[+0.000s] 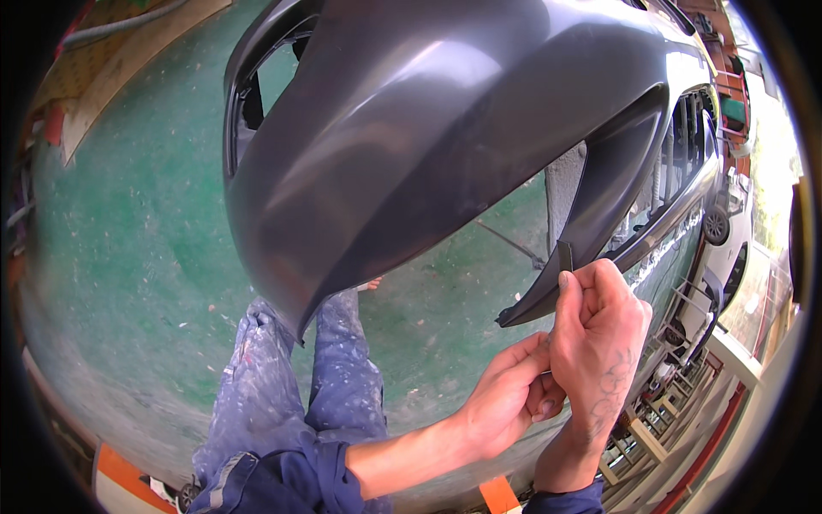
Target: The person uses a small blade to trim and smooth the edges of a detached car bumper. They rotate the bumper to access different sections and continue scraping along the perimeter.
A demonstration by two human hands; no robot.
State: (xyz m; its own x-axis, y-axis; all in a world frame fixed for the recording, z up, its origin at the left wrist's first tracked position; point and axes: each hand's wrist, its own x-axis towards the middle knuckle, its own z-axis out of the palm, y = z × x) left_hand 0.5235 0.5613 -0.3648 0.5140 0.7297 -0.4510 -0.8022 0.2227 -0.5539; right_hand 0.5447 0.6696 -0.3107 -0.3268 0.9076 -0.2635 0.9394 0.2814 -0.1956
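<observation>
A large dark grey car bumper (pixel 411 146) with a satin surface fills the upper middle, its near corner pointing down toward my legs. A narrow curved arm of the bumper (pixel 612 184) ends in a tip right of centre. By that tip, my right hand (pixel 599 321) is closed with a small, thin dark strip (pixel 565 256) upright between thumb and fingers. Just below and to its left, my left hand (pixel 509 394) has its fingers curled together against the heel of the right hand. Whatever the left fingers may pinch is hidden.
Under the bumper lies a green, paint-spotted floor (pixel 137 257). A grey post (pixel 565 193) shows through the bumper's opening. Off to the right are a white car (pixel 728 248) and metal racks (pixel 659 437). My dusty blue trouser legs (pixel 257 385) stand close to the bumper's corner.
</observation>
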